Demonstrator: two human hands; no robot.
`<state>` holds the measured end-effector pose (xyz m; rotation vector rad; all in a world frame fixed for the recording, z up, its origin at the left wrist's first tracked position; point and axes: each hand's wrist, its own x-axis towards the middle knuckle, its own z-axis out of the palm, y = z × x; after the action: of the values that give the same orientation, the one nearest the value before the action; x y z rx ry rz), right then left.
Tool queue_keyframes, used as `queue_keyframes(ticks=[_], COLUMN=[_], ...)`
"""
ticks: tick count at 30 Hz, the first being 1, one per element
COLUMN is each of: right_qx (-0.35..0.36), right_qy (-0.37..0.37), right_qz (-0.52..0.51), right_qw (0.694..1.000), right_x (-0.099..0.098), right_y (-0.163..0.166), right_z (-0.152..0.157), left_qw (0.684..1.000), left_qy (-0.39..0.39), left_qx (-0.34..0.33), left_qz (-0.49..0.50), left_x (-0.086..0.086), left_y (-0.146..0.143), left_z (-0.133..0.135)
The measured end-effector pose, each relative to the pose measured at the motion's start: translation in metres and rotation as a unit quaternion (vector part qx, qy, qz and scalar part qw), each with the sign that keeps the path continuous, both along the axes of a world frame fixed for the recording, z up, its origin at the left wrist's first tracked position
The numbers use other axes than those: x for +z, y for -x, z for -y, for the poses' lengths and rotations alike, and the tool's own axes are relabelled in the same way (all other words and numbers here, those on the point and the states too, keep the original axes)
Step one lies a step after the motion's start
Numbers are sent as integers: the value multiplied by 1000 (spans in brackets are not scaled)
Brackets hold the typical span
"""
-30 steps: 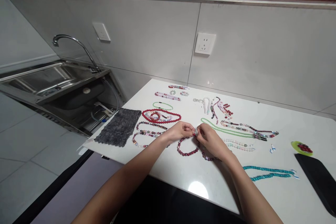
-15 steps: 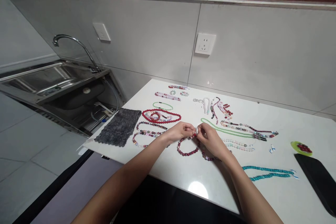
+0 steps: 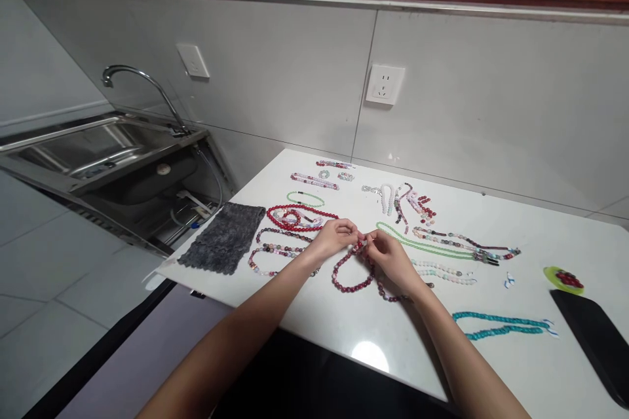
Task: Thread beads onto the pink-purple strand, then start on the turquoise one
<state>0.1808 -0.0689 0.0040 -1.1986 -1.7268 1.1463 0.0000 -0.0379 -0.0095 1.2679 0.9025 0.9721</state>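
Observation:
A loop of dark red beads (image 3: 350,276) lies on the white table (image 3: 344,334) in front of me. Its upper end is lifted between my two hands. My left hand (image 3: 337,237) pinches one end and my right hand (image 3: 388,258) pinches the other, fingertips almost touching. A second short string of purple beads (image 3: 390,294) trails under my right wrist.
Several bead strings lie around: a red necklace (image 3: 301,216), a long green one (image 3: 422,243), a turquoise one (image 3: 501,325). A grey cloth (image 3: 223,237) lies at the left edge, a black flat object (image 3: 592,339) and a green dish (image 3: 563,277) far right. A steel sink (image 3: 93,147) stands left.
Both hands have risen slightly and moved away from me, lifting the top of the dark red bead loop off the table.

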Motion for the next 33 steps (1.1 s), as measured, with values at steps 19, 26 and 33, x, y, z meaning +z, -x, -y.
queue_keyframes(ticks=[19, 26, 33], right_qx=[-17, -14, -5], right_qy=[82, 62, 40], right_qz=[-86, -66, -44], right_qw=[993, 996, 998], right_x=[8, 7, 6], right_y=[6, 6, 5], right_z=[0, -2, -2], left_qw=[999, 998, 999], left_qy=[-11, -5, 38], left_qx=[-10, -38, -22], left_qz=[-48, -41, -7], left_x=[3, 4, 5], left_y=[3, 4, 3], left_z=[-2, -2, -4])
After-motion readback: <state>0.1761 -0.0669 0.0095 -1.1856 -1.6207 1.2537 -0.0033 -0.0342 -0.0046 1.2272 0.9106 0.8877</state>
